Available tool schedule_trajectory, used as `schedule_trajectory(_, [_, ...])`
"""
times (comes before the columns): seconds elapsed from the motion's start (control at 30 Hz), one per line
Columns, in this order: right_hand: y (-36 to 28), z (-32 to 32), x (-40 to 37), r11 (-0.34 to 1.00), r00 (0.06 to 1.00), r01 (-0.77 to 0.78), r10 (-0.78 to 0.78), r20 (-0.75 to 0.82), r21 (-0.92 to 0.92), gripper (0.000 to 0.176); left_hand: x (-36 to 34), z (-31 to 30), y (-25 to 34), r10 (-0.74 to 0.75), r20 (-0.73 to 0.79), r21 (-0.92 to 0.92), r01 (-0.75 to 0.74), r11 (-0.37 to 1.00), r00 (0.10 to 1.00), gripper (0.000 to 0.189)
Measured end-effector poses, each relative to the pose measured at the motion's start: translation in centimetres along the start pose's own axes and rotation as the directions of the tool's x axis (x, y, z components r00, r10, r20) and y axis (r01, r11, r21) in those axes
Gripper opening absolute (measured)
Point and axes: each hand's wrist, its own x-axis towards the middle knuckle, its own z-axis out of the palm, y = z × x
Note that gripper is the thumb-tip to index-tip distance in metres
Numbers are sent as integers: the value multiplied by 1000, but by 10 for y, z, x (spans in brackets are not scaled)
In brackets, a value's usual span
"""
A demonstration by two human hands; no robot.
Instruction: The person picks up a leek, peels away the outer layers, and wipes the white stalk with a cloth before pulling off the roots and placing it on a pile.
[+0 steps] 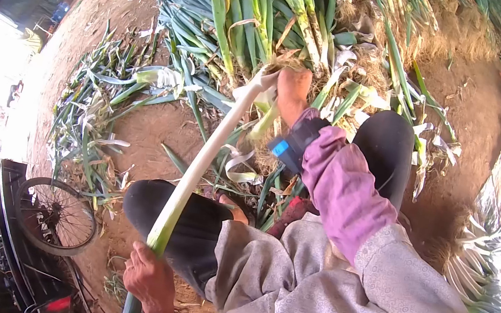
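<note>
A long leek (200,162) slants across my lap, its white end up and its green end down. My left hand (149,278) is wrapped round the green part at the lower left. Up at the root end, my right hand (292,91) is closed against the leek, its fingertips mostly hidden. Beneath that hand hangs a pale green strip (264,122), which looks like an outer leaf. A pile of leeks (246,18) with green leaves lies just beyond my right hand.
Stripped leaves (93,112) are heaped on the bare soil (151,124) at the left. More leeks with roots (441,29) lie at the upper right, and a row of leeks (474,277) lies at the right edge. A spoked wheel (55,216) stands at the lower left.
</note>
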Motion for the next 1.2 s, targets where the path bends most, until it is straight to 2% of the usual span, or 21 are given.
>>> schedule_trajectory(0.17, [-10,-14,31,999,966,15,-26,-257,-44,21,-20,-11,14,39,60,-109,-33,993,997,36])
schedule_trajectory(0.23, [-7,-27,52,926,989,17,-70,-127,-376,6,-23,-14,19,24,84,-199,-7,980,996,38])
schedule_trajectory(0.27, [-5,-36,57,811,973,166,-227,-40,-562,6,-24,-20,24,15,95,-211,5,978,995,36])
schedule_trajectory(0.33, [-6,-33,66,977,963,-5,-53,-265,-212,10,-31,-26,29,25,129,-253,9,967,991,37])
schedule_trajectory(0.37, [-23,-35,77,981,868,-191,177,-465,18,15,-35,-27,29,28,145,-272,12,962,989,37])
schedule_trajectory(0.4, [-18,-58,95,975,928,-118,41,-369,-187,14,-42,-28,26,-35,148,-255,72,964,988,33])
schedule_trajectory(0.43, [1,-95,121,786,959,146,-261,-107,-601,13,-54,-21,18,-16,180,-170,48,984,984,29])
schedule_trajectory(0.47, [13,-121,147,421,863,378,-484,148,-825,13,-72,-8,5,-4,219,-81,22,997,976,26])
schedule_trajectory(0.5, [21,-140,164,181,767,458,-575,284,-871,13,-89,4,-7,0,263,12,-4,1000,965,24])
schedule_trajectory(0.53, [9,-126,159,358,712,641,-609,350,-679,17,-98,9,-14,-6,300,107,-28,994,954,23])
schedule_trajectory(0.57, [5,-117,161,589,806,586,-494,326,-557,20,-82,-1,-8,-75,315,-64,100,993,946,23])
schedule_trajectory(0.6, [1,-107,162,781,882,464,-368,294,-418,24,-59,-9,-2,-135,334,-233,221,947,933,24])
schedule_trajectory(0.63, [-5,-92,138,958,939,90,9,344,-271,16,-43,-15,2,-185,357,-392,327,860,916,28])
schedule_trajectory(0.67, [7,-87,139,776,724,509,-153,673,-371,14,-39,-8,0,-214,350,-460,366,809,912,21])
schedule_trajectory(0.7, [19,-80,141,460,375,846,-156,914,-269,13,-33,-9,-4,-195,411,-514,402,758,891,21])
schedule_trajectory(0.77, [9,-58,73,288,649,717,58,759,-635,10,-23,-10,-8,-131,527,-604,479,637,840,22])
schedule_trajectory(0.83, [-15,-41,40,254,642,691,215,736,-677,35,-16,-11,-11,-108,570,-643,524,558,815,20])
schedule_trajectory(0.87, [-20,-34,32,329,651,669,175,739,-667,35,-12,-11,-13,-93,590,-660,546,516,802,19])
schedule_trajectory(0.97, [-48,-25,6,428,582,778,-215,784,-460,30,-7,-15,-16,-38,643,-678,591,437,765,18])
schedule_trajectory(1.07, [-64,-10,3,585,543,779,-452,708,-224,24,-10,-14,-16,-15,657,-680,601,421,754,18])
schedule_trajectory(1.2, [-92,-3,-6,644,590,734,-447,672,-216,35,-20,-11,-15,-33,664,-649,597,472,747,19])
